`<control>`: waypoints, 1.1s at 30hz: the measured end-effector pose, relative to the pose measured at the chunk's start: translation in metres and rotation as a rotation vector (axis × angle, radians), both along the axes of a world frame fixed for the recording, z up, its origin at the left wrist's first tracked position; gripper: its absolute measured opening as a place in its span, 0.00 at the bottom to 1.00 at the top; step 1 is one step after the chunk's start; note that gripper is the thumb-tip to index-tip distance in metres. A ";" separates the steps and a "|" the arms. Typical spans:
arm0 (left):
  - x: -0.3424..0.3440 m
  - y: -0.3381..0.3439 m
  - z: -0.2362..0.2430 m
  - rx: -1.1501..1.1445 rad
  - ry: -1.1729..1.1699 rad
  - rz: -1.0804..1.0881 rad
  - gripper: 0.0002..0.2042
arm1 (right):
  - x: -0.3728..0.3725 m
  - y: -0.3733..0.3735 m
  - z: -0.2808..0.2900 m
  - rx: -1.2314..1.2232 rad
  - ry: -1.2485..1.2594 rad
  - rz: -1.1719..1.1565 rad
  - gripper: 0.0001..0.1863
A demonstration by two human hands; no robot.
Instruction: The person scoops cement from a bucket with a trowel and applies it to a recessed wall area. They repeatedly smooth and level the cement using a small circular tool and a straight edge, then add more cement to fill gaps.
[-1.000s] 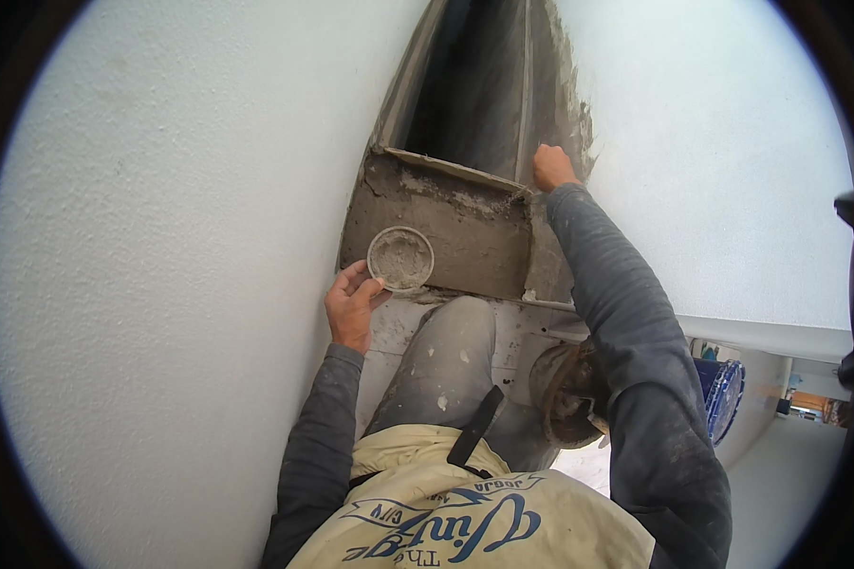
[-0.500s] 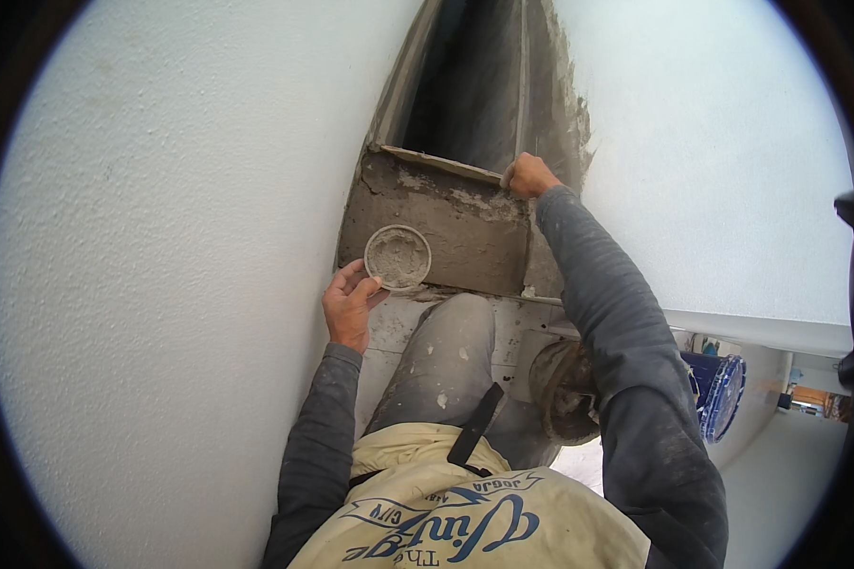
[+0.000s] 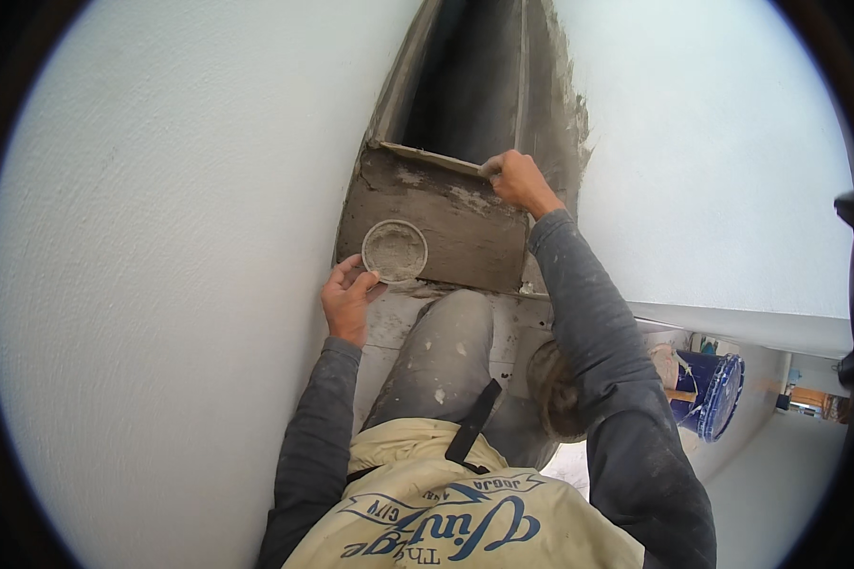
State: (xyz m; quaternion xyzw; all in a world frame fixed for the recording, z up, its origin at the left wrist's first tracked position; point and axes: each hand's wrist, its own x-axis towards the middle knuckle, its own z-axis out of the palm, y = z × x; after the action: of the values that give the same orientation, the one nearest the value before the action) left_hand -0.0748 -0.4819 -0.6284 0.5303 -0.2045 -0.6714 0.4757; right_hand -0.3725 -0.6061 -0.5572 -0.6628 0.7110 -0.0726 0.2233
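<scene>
My left hand (image 3: 347, 296) grips a small round bowl (image 3: 424, 252) by its lower left rim, thumb on top. Inside the bowl lies grey-brown cement paste (image 3: 395, 250). My right hand (image 3: 522, 182) is at the right part of the thin front edge (image 3: 427, 156) of a dark opening (image 3: 460, 76). Its fingers are pinched together over that edge; whether they hold anything is hidden. Below the edge is a damp brown plastered face (image 3: 446, 237), with paler patches near its top.
White walls (image 3: 161, 237) rise close on the left and on the right (image 3: 712, 161). A cement-crusted bucket (image 3: 552, 389) stands beside my knee (image 3: 455, 332), partly behind my right forearm. Farther right lies a blue bucket (image 3: 716, 394) with pale smears.
My right hand has moved left along the opening's edge, its forearm following. More of the blue bucket shows. My left hand and the bowl have hardly shifted.
</scene>
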 end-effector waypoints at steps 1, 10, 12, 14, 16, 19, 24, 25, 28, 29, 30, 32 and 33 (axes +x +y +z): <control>0.001 0.001 0.000 0.010 -0.007 -0.008 0.21 | 0.015 0.011 0.007 -0.040 -0.087 0.003 0.13; -0.010 0.007 0.006 -0.019 -0.015 -0.081 0.22 | 0.122 0.100 -0.002 0.054 -0.119 0.424 0.20; -0.012 0.008 0.009 -0.008 -0.030 -0.093 0.22 | 0.127 0.104 -0.012 0.073 -0.096 0.445 0.20; -0.013 0.008 0.011 0.026 -0.042 -0.094 0.21 | 0.128 0.102 -0.018 0.117 -0.076 0.429 0.17; -0.013 0.007 0.012 0.026 -0.027 -0.093 0.21 | 0.128 0.097 -0.020 0.081 -0.081 0.448 0.11; -0.013 0.005 0.013 0.028 -0.016 -0.091 0.20 | 0.128 0.085 -0.017 0.033 -0.076 0.454 0.06; -0.010 0.001 0.007 0.007 0.021 -0.053 0.22 | 0.122 0.062 0.002 -0.047 -0.290 0.358 0.08; -0.009 0.000 0.006 -0.004 0.032 -0.041 0.22 | 0.120 0.056 0.007 -0.030 -0.323 0.325 0.09; -0.005 -0.001 0.003 0.006 0.018 -0.038 0.23 | 0.113 0.027 0.022 0.102 -0.390 0.198 0.12; -0.003 -0.001 0.003 0.016 0.004 -0.041 0.23 | 0.111 0.015 0.027 0.075 -0.390 0.193 0.13; -0.002 -0.001 0.003 0.016 0.002 -0.039 0.23 | 0.110 0.003 0.029 0.047 -0.391 0.188 0.13; 0.001 -0.001 0.004 0.017 -0.002 -0.040 0.24 | 0.111 -0.025 0.031 0.028 -0.394 0.119 0.13; 0.002 0.000 0.004 0.019 -0.003 -0.042 0.25 | 0.111 -0.038 0.029 0.010 -0.398 0.088 0.13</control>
State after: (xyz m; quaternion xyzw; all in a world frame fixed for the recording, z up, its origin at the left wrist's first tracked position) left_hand -0.0733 -0.4824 -0.6245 0.5314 -0.2099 -0.6823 0.4562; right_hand -0.2617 -0.6443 -0.5278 -0.6647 0.6236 -0.1885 0.3657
